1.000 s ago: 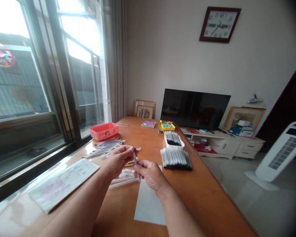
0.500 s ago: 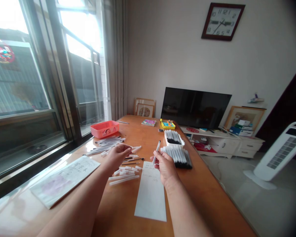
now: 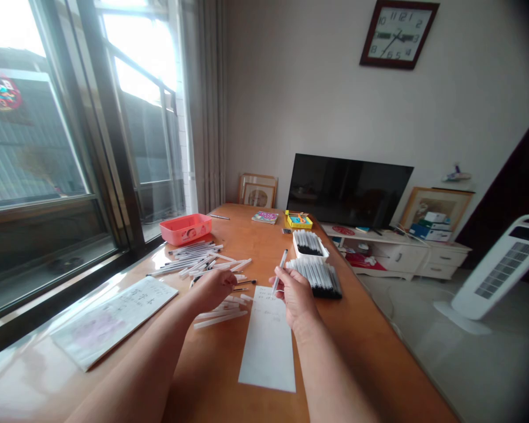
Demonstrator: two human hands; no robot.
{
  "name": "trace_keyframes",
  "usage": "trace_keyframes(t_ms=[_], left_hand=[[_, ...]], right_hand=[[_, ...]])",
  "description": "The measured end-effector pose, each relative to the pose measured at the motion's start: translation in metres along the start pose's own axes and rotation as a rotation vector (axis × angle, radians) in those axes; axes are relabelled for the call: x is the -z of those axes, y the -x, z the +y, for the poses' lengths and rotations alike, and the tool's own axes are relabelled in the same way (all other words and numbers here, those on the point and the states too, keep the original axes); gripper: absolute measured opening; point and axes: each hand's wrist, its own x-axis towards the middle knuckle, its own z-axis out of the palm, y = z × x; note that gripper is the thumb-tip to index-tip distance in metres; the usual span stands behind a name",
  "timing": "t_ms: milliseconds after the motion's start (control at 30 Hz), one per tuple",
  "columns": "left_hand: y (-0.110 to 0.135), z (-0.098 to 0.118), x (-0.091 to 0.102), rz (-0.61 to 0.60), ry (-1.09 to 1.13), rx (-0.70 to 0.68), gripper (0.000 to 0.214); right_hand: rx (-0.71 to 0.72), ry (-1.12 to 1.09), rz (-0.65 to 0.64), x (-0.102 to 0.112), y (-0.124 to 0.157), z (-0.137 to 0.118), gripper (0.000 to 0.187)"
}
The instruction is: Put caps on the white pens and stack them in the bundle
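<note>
My right hand [image 3: 294,289] is closed round a slim white pen [image 3: 280,271], held tilted with its dark end up, above a strip of paper [image 3: 268,346] with handwriting. My left hand [image 3: 218,289] is over the loose pen parts, fingers curled together; what they hold, if anything, is hidden. Just in front of it lie white pen caps [image 3: 233,301] and clear barrels [image 3: 220,319], partly covered by the hand. Dark thin refills [image 3: 245,282] lie between my hands. Beyond the left hand, several pens and tubes [image 3: 194,252] are spread in a loose heap.
Bundled black-ended pens [image 3: 315,277] lie at the right table edge, beside a white box of pens [image 3: 309,244]. A pink basket [image 3: 185,230] stands back left. A notebook [image 3: 114,320] lies at left. Farther back are a booklet [image 3: 265,218] and a yellow box [image 3: 298,221].
My left hand has moved down and slightly right, towards me, over the white caps, and its fingers have curled in. My right hand keeps the pen in nearly the same place.
</note>
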Motion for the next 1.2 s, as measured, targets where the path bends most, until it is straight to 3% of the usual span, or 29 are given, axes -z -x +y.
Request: trace_keyframes(t_ms=[233,467,700,867,1000,1200], left_hand=[[-0.002,-0.008,0.015,0.046,-0.185,0.119,0.023],[0.0,-0.007,0.002,-0.094,-0.19,-0.008,0.028],[-0.004,-0.02,-0.002,-0.074,-0.11,-0.085,0.016],[-0.001,-0.01,0.001,0.027,-0.05,-0.078,0.01],[0.003,0.007,0.004,0.013,0.146,-0.069,0.011],[0.011,0.031,0.007,-0.081,0.678,0.042,0.051]], right_hand=[[-0.001,0.009,-0.004,0.0,-0.001,0.001,0.032],[-0.006,0.005,0.002,0.001,-0.002,0.001,0.033],[-0.002,-0.007,-0.003,0.0,-0.001,0.001,0.034],[-0.001,-0.018,-0.008,0.001,-0.002,0.002,0.035],[-0.015,-0.032,-0.026,0.0,-0.003,0.003,0.039],[0.012,-0.128,-0.069,-0.004,0.001,0.001,0.04]])
